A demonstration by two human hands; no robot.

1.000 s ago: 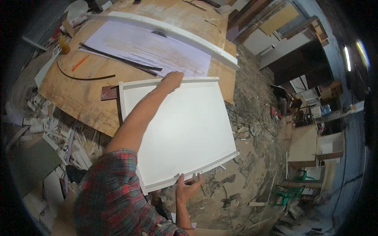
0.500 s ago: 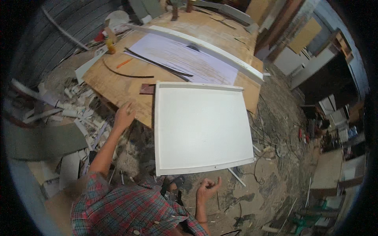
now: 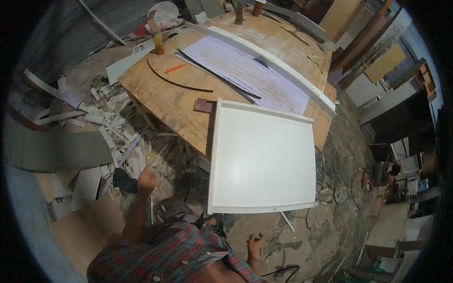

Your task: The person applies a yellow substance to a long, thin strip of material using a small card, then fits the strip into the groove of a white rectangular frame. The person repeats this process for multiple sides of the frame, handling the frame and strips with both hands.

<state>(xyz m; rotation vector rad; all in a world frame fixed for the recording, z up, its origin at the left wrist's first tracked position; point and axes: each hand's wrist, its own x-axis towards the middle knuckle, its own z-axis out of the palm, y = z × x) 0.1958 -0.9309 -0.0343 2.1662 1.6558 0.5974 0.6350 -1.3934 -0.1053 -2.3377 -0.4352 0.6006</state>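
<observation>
A large white framed panel (image 3: 262, 158) rests with its far edge on the plywood workbench (image 3: 174, 104) and its near edge hanging out over the floor. Neither hand touches it. My left hand (image 3: 146, 179) hangs low at the left, over the scrap pile, with its fingers curled in and nothing visible in it. My right hand (image 3: 256, 244) is below the panel's near edge, over the dirt floor, with its fingers spread and empty. My plaid shirt sleeve (image 3: 174, 250) fills the lower middle.
On the bench lie a big paper drawing (image 3: 245, 70), a long white strip (image 3: 278, 63), a thin black curved strip (image 3: 177, 82), an orange pencil (image 3: 175, 68) and a small brown block (image 3: 203, 105). White offcuts (image 3: 101, 127) litter the floor at left; cables (image 3: 339, 188) lie at right.
One second ago both hands held the white panel at its far and near edges. They have let go; the panel rests on the bench, and my left hand has dropped to the left.
</observation>
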